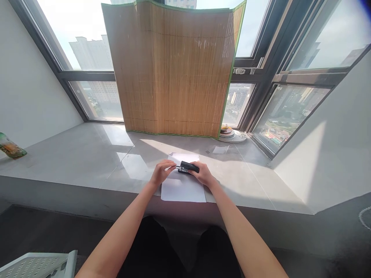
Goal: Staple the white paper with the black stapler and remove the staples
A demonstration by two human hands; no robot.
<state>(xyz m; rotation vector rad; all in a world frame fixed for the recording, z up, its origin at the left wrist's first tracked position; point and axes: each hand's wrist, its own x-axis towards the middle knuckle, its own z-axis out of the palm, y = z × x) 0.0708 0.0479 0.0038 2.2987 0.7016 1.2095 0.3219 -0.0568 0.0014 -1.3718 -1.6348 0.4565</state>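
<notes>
A black stapler [189, 167] is in my right hand [203, 173], whose fingers are wrapped round its right end. Its upper and lower parts stand apart toward the left. My left hand [162, 171] pinches a thin silvery metal piece [177, 167] at the stapler's left end; whether this piece is part of the stapler or a strip of staples, I cannot tell. Beneath both hands lie white sheets of paper [182, 191], reaching to the ledge's front edge.
A pale tiled window ledge [87, 162] spans the view. A bamboo mat [179, 73] with green edging stands against the window. Stacked plates [227, 134] sit at its right, with a small clear packet [220, 150] nearer. A green packet [11, 146] lies far left; a white chair [40, 264] stands below.
</notes>
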